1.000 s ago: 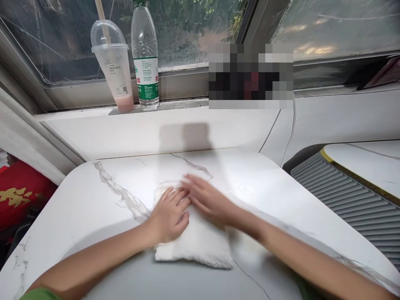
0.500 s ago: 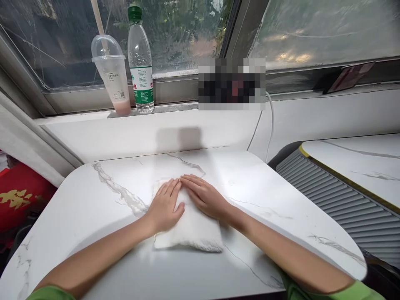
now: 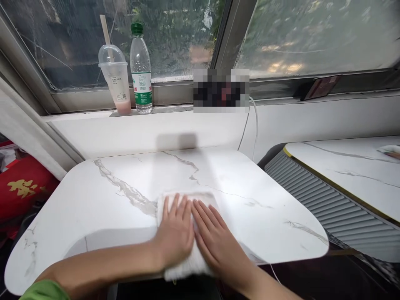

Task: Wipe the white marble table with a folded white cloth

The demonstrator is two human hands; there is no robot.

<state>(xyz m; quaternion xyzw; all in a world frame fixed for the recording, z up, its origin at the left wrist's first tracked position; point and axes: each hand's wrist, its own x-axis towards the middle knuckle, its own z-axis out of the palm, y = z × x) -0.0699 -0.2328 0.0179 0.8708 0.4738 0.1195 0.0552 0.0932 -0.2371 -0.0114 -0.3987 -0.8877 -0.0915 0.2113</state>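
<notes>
My left hand (image 3: 175, 239) and right hand (image 3: 218, 246) lie flat on the soft, fuzzy white cloth (image 3: 187, 268), left fingers a bit wide, right ones closer. The cloth is at the near edge of the worktop (image 3: 243, 183). Pulling it closer might make it slip off; pushing unevenly might bunch it. The worktop looks hard and smooth, with round corners and gray squiggles.

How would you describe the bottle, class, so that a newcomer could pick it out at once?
Start at the window beyond the marbled table. On the sill, towards the left, the bottle stands just right of a cup. The bottle has a green cap and narrow neck; the cup has a domed lid and straw.
</notes>
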